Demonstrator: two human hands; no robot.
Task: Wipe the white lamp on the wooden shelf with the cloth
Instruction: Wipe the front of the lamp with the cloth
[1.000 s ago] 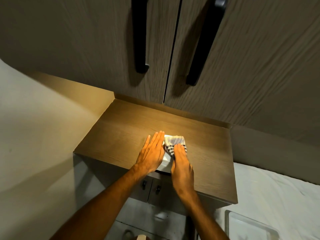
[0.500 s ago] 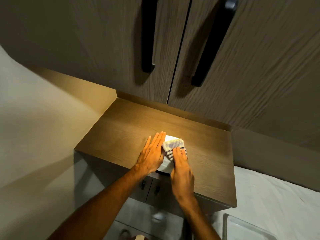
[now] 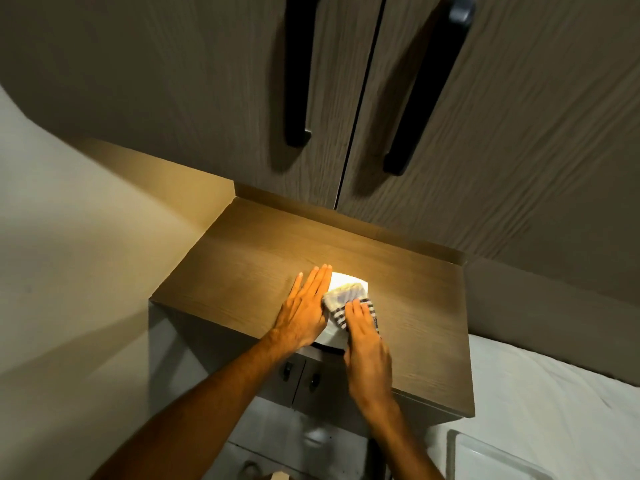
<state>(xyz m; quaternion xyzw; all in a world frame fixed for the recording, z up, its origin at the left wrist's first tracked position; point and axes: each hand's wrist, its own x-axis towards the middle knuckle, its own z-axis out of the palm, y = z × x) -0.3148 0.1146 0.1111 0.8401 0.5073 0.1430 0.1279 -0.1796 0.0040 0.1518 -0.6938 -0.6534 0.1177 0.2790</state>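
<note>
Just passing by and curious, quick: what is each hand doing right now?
Left hand: open, fingers straight, flat at the white lamp's side.
Right hand: open, fingers pressing the cloth onto the lamp.

Striped cloth atop white lamp (lit) — on wooden shelf

white lamp mostly hidden: left hand covers its left side, cloth and right hand cover the top. Only the glowing far corner and a near strip show, overall shape can't tell. Near part of the cloth sits under the right hand. Both door handles cut off by top edge. White tray cut off by bottom edge. Pale blob below the shelf too blurred to identify.
</note>
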